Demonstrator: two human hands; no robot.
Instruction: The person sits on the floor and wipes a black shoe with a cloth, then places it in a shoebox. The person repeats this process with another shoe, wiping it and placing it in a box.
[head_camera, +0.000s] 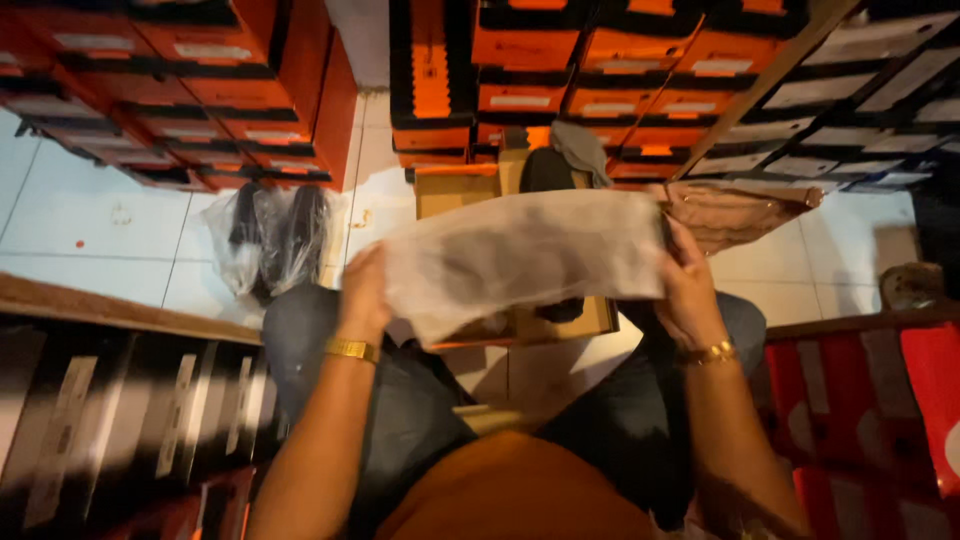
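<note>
Closest to the camera is the person's orange shirt front, with dark grey trousers over both knees just past it, so they're sitting and looking straight down.

Both bare forearms reach forward, each with a gold wrist bangle. The left hand is closed on the left end of a wide sheet of thin white wrapping paper, and the right hand grips the right end, fingers curled round the edge. The sheet is held up in the air between the hands, stretched out flat-ish above the lap, and there's a dark shape showing faintly through it; can't tell what that is.

Under the paper sits an open brown cardboard shoebox on the pale tiled floor, mostly hidden by the sheet. Just past the right hand is a crumpled tan paper bag. Over on the left of the floor there's a pair of dark shoes in a clear plastic bag, well apart from the hands.

Stacks of orange and black shoeboxes wall in the far side, dark boxes with pale labels run along the left, and red boxes sit on the right.
</note>
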